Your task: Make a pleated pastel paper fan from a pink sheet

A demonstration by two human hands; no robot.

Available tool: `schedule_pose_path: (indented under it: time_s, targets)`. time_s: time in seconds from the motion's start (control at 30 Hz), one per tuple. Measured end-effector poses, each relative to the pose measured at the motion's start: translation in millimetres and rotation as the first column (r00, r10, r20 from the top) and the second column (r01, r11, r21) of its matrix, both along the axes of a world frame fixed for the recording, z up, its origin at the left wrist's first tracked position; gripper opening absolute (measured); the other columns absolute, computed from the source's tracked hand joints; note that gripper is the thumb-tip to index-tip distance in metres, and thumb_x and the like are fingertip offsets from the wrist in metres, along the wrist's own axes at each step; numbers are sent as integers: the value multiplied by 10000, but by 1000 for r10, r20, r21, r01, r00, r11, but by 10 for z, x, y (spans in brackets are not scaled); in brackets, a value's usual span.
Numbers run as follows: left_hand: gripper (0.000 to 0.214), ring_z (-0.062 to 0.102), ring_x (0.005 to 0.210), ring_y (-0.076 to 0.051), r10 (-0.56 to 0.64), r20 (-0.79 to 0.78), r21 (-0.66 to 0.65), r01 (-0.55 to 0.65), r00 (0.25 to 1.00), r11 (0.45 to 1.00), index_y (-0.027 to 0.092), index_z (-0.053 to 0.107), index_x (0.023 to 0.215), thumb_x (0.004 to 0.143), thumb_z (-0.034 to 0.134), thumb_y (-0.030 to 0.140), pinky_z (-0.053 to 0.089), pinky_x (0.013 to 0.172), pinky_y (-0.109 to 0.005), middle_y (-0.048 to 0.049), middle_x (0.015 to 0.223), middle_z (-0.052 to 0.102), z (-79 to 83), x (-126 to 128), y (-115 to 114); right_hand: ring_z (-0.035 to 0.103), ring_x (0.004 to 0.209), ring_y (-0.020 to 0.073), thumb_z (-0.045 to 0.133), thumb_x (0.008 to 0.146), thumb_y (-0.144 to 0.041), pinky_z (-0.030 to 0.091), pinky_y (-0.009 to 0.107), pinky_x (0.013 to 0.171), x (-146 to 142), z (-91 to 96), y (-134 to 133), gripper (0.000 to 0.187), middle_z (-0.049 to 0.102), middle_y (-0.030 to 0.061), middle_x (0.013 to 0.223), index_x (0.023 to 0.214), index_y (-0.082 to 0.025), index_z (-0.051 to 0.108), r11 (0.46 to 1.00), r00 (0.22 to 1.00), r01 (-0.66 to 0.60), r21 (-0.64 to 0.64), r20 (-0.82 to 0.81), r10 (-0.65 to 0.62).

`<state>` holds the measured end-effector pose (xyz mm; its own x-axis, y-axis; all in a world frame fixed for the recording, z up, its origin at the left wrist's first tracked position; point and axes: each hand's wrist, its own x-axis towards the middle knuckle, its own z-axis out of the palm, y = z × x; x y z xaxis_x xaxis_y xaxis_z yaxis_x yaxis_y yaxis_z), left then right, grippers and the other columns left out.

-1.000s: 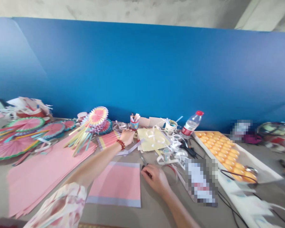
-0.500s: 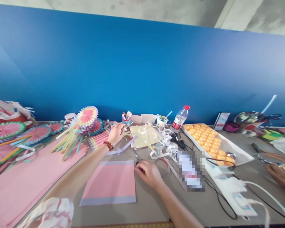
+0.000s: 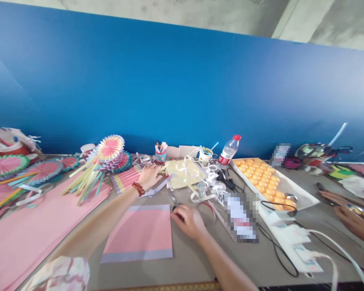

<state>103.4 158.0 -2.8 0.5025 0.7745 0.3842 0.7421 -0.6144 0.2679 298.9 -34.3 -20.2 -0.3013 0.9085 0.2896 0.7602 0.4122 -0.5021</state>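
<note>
My left hand [image 3: 150, 176] reaches far across the table, fingers spread flat on a pleated pink and yellow paper [image 3: 128, 178]; a red bead bracelet is on its wrist. My right hand [image 3: 189, 220] rests curled on the table at the top right corner of a pink sheet with grey edges [image 3: 142, 234]. Its fingers close on the dark handles of scissors [image 3: 174, 201], whose blades point away from me. A pale yellow sheet [image 3: 182, 174] covered with white paper strips lies just beyond.
Folded paper fans [image 3: 111, 148] and stacked pink sheets [image 3: 33, 220] fill the left. A pen cup [image 3: 160, 155], a water bottle [image 3: 228, 153], a tray of orange balls [image 3: 262, 180] and cables [image 3: 279, 246] lie behind and right. Another person's hands [image 3: 348, 212] work at the far right.
My left hand has drawn back from the pen cup toward me and settled on the pleated paper. The right hand stays at the scissors. The view has shifted rightward.
</note>
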Motion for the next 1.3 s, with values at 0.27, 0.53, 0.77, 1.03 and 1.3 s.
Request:
schedule_pose_path:
  time_s: [0.27, 0.53, 0.77, 1.03, 1.3]
  targets:
    - [161, 590, 1039, -283, 16, -112, -44, -21, 994, 999, 216, 664, 928, 818, 548, 197, 376, 930, -433, -90, 1035, 686, -160, 82, -48, 566, 690, 129, 539, 926, -293, 341, 226, 611, 1, -2, -5, 189, 636, 11, 764, 793, -207, 642, 1000, 1000, 11, -21, 15, -11]
    - [141, 593, 997, -272, 12, -86, -48, -16, 996, 999, 205, 655, 823, 801, 533, 138, 368, 942, -430, -85, 939, 686, -209, 148, -54, 576, 714, 129, 544, 925, -282, 349, 223, 628, 3, -11, 0, 173, 643, 10, 780, 802, -206, 640, 999, 1000, 11, -30, 12, -11]
    - [158, 624, 891, -226, -8, 11, -19, 8, 1000, 1000, 210, 624, 861, 885, 476, 160, 397, 907, -380, -50, 859, 685, -138, 143, -86, 575, 697, 133, 538, 922, -286, 340, 222, 614, 6, -5, -5, 187, 639, 13, 763, 782, -205, 631, 999, 1000, 16, -36, 17, -15]
    - [170, 635, 833, -191, 54, 149, -20, -52, 987, 998, 214, 584, 1007, 944, 427, 231, 456, 733, -284, -34, 885, 683, -96, 26, 22, 579, 701, 131, 542, 915, -273, 357, 224, 628, 3, -17, -11, 165, 638, 12, 775, 801, -202, 639, 999, 1000, 17, -43, -15, -18]
    - [209, 614, 917, -192, -5, 125, -38, 10, 992, 999, 195, 622, 1040, 914, 456, 186, 474, 803, -298, -56, 947, 672, 23, -148, -106, 571, 675, 135, 497, 942, -299, 340, 231, 611, 10, 1, -5, 215, 625, 13, 753, 792, -203, 618, 999, 1000, 14, -33, 26, -13]
